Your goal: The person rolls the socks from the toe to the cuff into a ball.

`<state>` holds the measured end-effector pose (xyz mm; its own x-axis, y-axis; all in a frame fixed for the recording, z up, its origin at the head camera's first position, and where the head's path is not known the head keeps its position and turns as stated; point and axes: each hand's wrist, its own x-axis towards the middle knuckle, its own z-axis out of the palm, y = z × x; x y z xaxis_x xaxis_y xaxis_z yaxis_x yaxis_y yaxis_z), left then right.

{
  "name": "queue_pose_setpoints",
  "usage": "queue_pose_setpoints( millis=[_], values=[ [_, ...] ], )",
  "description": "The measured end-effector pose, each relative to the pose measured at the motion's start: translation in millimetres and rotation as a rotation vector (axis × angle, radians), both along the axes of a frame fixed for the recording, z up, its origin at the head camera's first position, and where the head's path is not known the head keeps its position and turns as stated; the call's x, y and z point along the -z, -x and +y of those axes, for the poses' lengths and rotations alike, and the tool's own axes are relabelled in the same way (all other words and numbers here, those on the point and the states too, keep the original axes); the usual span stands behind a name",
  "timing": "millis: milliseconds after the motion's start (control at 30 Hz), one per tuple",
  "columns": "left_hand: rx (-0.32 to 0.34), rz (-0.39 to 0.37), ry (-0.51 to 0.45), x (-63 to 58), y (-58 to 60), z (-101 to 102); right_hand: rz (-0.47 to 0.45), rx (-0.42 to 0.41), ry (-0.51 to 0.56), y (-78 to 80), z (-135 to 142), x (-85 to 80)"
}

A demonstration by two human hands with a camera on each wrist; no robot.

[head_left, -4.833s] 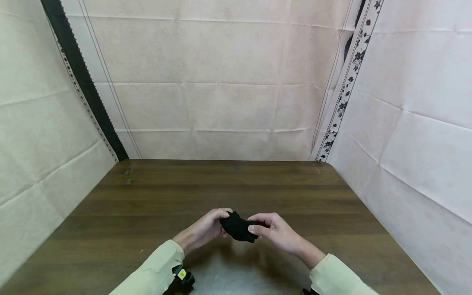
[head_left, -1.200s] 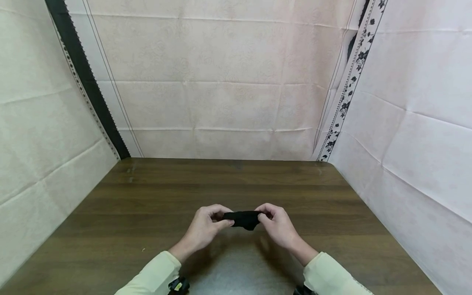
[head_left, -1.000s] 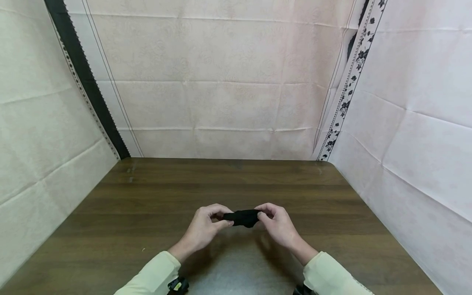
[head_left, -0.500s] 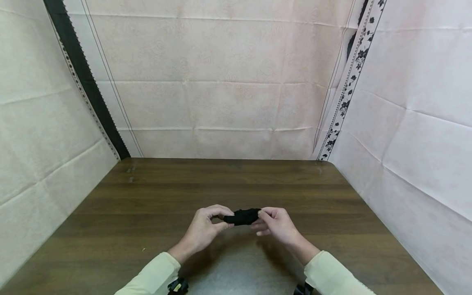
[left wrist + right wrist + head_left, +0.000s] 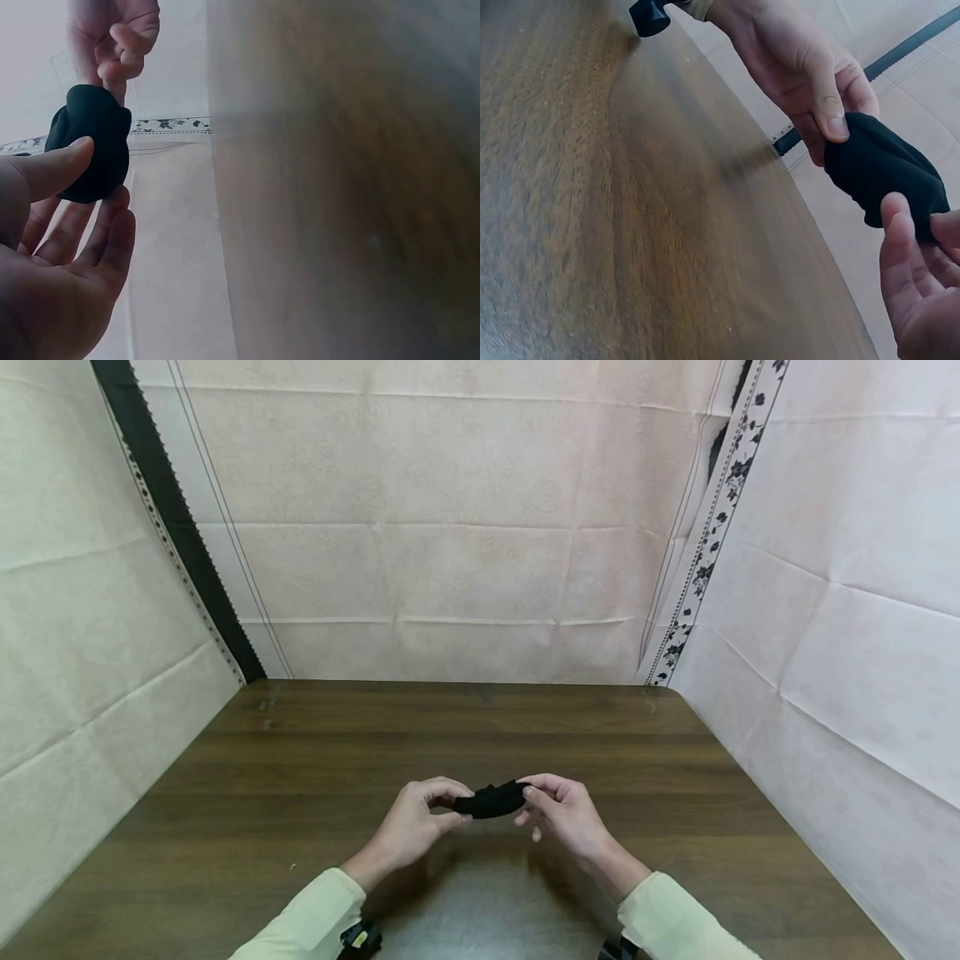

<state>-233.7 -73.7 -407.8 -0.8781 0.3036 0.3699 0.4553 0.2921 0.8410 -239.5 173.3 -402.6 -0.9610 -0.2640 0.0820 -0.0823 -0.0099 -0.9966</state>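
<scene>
A small bundle of rolled black cloth [image 5: 491,801], sock-like in its soft folds, is held above the table between both hands. My left hand [image 5: 417,820] pinches its left end, with the thumb on the near side. At the other end my right hand [image 5: 566,817] pinches the cloth between thumb and index finger, its lower fingers hanging apart. In the left wrist view the black cloth [image 5: 94,146] looks thick and rounded, the left thumb pressed on it. The right wrist view shows the cloth [image 5: 885,169] stretching from hand to hand.
The wooden table [image 5: 480,735] spreads below and beyond the hands. Pale cloth hangings [image 5: 465,527] stand round its back and sides. Each sleeve carries a dark wrist camera [image 5: 361,939]. A tiny light speck [image 5: 292,867] lies at the left.
From a loose, wider shape with a hanging flap, the black cloth has become a compact roll. The right hand's lower fingers have come away from it; the left hand has hardly moved lately.
</scene>
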Motion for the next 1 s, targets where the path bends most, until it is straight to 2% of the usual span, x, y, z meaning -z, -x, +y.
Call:
queue_pose_setpoints(
  millis=[167, 300, 433, 533, 667, 767, 867, 1000],
  values=[
    [0.016, -0.022, 0.036, 0.5, 1.9, -0.9, 0.043, -0.014, -0.011, -1.8, -1.1, 3.9],
    [0.048, -0.085, 0.054, -0.1, 1.7, -0.8, 0.085, 0.007, -0.011, -3.1, -2.8, 6.9],
    [0.087, -0.162, -0.013, -1.7, -0.3, -0.3, 0.113, 0.029, 0.03, -4.0, -4.3, 6.6],
    [0.075, -0.186, -0.068, -1.9, -1.1, 0.1, 0.145, 0.026, 0.031, -4.7, -5.0, 5.4],
    [0.055, -0.19, -0.077, -1.1, -0.2, -0.4, 0.171, 0.003, 0.002, -6.3, -5.9, 3.9],
    [0.079, -0.188, -0.046, -0.8, 0.8, -1.2, 0.175, -0.007, -0.014, -7.9, -7.3, 3.1],
    [0.095, -0.158, -0.022, -1.5, 1.4, -1.4, 0.176, -0.009, -0.021, -8.9, -8.8, 2.6],
    [0.067, -0.11, -0.02, -3.1, 1.0, -0.4, 0.188, -0.02, -0.03, -8.8, -9.9, 1.8]
  ],
)
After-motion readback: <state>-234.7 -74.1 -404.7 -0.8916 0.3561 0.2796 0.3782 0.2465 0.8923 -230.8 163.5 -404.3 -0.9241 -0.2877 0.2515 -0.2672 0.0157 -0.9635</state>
